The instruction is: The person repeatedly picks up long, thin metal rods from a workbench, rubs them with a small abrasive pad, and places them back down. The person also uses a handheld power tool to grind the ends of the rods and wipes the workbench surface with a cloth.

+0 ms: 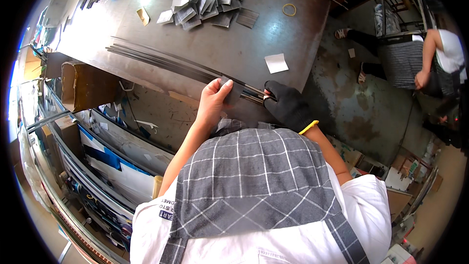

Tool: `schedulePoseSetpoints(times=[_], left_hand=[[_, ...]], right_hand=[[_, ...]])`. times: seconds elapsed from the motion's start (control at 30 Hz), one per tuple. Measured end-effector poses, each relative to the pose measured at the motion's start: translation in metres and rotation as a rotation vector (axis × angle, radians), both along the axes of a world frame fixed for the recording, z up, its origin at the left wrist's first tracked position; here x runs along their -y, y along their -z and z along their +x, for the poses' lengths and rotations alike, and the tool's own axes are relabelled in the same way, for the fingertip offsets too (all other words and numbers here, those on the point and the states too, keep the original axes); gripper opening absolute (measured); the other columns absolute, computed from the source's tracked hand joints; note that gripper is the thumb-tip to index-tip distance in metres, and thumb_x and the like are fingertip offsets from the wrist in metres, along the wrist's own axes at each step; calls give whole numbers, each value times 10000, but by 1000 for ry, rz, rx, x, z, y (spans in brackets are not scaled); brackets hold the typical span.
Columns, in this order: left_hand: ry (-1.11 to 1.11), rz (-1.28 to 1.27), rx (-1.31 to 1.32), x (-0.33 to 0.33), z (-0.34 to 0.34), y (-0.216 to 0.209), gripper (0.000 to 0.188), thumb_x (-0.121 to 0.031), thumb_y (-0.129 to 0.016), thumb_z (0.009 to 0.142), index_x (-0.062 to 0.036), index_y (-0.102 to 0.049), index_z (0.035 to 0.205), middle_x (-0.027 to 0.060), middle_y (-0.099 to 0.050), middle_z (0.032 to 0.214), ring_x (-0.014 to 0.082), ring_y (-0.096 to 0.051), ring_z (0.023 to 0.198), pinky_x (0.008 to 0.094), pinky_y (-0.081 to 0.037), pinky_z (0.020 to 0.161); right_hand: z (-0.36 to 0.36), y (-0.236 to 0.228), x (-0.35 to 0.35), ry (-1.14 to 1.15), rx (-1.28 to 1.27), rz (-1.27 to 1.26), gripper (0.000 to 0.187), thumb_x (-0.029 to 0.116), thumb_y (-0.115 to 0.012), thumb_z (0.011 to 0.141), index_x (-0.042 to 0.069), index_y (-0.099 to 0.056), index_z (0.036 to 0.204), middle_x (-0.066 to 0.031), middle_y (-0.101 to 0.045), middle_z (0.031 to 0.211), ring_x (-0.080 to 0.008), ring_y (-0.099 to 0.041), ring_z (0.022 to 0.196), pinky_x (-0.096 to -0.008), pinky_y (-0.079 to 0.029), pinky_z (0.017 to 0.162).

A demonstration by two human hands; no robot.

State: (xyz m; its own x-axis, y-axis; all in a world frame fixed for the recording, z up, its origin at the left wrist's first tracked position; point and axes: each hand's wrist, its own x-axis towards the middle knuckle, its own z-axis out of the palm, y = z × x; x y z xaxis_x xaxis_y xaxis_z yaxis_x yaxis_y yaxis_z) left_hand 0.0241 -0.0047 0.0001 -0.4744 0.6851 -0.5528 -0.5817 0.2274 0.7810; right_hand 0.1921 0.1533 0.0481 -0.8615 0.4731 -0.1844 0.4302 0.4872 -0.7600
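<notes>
Handling it well probably means the gloved right hand [288, 105] steadying the thin dark rods [161, 62], kept parallel, while the left hand [211, 100] keeps the gray piece [234, 91] square to them; the left grip pinches that piece, thumb uppermost; it lies between the hands, over the rods — whether wrapped around them I cannot tell; the right grip is closed on rod ends, at the tabletop's [220, 44] near edge.

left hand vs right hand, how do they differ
The left hand is bare; the right hand wears a black glove with yellow edging. The left hand holds a flat grey piece; the right hand holds the dark rods near one end. Both are at the rods.
</notes>
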Motion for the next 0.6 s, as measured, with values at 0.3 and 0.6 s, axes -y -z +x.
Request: schedulePoseSetpoints(times=[0.3,0.6], left_hand=[[-92,99,111,-6,2,4,148,-247,-634,942,-101,-616,961,8,-672,894,123,-650,790,301,-540,702],[-77,70,123,-8,3,11,163,-257,-637,938,-107,-617,1000,13,-674,922,141,-671,823,305,-555,696]], right_hand=[[0,4,-1,-7,-5,16,186,180,-611,824,38,-557,932,-197,-636,849,-392,-618,812,-459,-483,689],[-1,2,-1,-16,26,5,188,186,-608,833,39,-556,937,-194,-645,867,-385,-625,816,-453,-488,689]])
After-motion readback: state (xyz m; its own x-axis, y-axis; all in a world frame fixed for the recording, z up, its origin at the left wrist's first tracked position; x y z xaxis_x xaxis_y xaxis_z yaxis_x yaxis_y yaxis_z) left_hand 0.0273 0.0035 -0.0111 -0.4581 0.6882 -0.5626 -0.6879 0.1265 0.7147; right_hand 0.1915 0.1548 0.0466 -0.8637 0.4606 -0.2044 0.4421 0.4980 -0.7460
